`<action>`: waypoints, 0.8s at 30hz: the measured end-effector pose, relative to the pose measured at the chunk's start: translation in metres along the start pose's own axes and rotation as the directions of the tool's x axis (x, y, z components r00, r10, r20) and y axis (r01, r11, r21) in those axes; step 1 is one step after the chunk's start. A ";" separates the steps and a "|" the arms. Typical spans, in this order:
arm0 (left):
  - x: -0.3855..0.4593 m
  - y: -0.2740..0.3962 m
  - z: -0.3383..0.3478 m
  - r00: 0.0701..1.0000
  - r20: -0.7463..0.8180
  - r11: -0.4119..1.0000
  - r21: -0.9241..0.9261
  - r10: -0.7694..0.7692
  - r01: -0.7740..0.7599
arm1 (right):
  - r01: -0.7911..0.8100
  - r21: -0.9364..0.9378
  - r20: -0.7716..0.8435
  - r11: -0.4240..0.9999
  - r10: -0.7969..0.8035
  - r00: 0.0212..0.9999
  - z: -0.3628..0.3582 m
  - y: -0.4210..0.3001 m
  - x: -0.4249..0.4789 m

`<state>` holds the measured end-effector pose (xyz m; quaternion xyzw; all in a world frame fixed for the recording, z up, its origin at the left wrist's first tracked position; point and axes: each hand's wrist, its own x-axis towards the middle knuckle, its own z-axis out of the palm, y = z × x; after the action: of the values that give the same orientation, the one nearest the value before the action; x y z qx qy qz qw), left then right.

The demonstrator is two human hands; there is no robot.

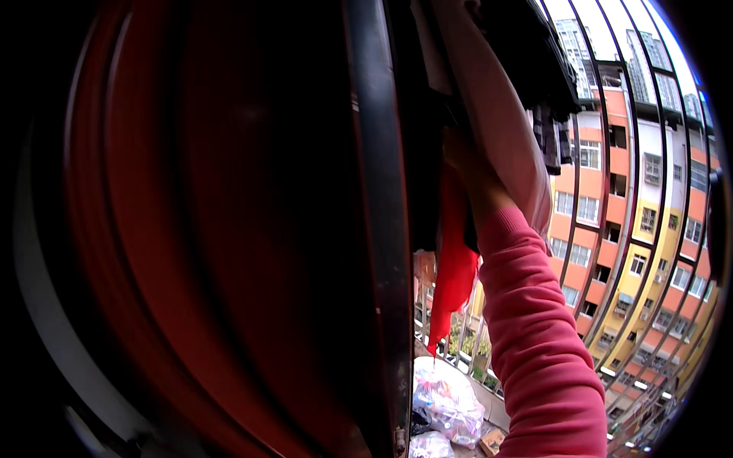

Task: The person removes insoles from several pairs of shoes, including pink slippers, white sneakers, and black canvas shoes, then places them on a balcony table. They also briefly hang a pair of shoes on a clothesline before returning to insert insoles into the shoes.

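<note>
My right arm, in a pink ribbed-cuff sleeve, rises from the bottom right. My right hand (456, 147) is in shadow among hanging clothes; its fingers are too dark to tell whether they grip anything. Directly below it hangs a red cloth (452, 275), narrowing to a point. A pale pink garment (498, 109) hangs beside the hand and behind the wrist. Dark garments (527, 51) hang above to the right, with a checked cloth (551, 140) beneath them. My left hand is out of view.
A dark red panelled door (240, 229) fills the left, its dark edge (381, 200) close to the clothes. Metal window bars (604, 143) curve along the right, with apartment buildings outside. Stuffed clear plastic bags (449, 401) and a small cardboard box (492, 441) lie below.
</note>
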<state>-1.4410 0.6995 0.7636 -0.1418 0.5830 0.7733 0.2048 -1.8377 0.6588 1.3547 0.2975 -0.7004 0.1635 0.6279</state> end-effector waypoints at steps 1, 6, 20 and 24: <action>-0.001 -0.002 -0.002 1.000 0.001 1.000 0.007 0.018 -0.018 | -0.008 0.005 0.029 1.000 0.008 1.000 -0.003 0.002 -0.003; 0.000 -0.005 -0.010 1.000 0.022 1.000 0.000 -0.013 0.013 | -0.010 0.048 0.142 0.999 0.003 0.990 -0.033 0.025 -0.005; -0.017 -0.027 0.041 0.991 0.132 0.996 0.091 -0.025 0.013 | 0.266 0.124 0.553 0.956 -0.290 0.781 -0.227 0.129 0.046; -0.036 -0.010 0.085 0.984 0.171 0.998 0.045 -0.043 0.036 | 0.198 0.187 0.645 0.962 -0.272 0.714 -0.304 0.166 0.068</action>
<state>-1.4032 0.7779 0.7951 -0.0816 0.5763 0.7661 0.2726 -1.7056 0.9551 1.4932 0.4549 -0.8245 0.0017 0.3365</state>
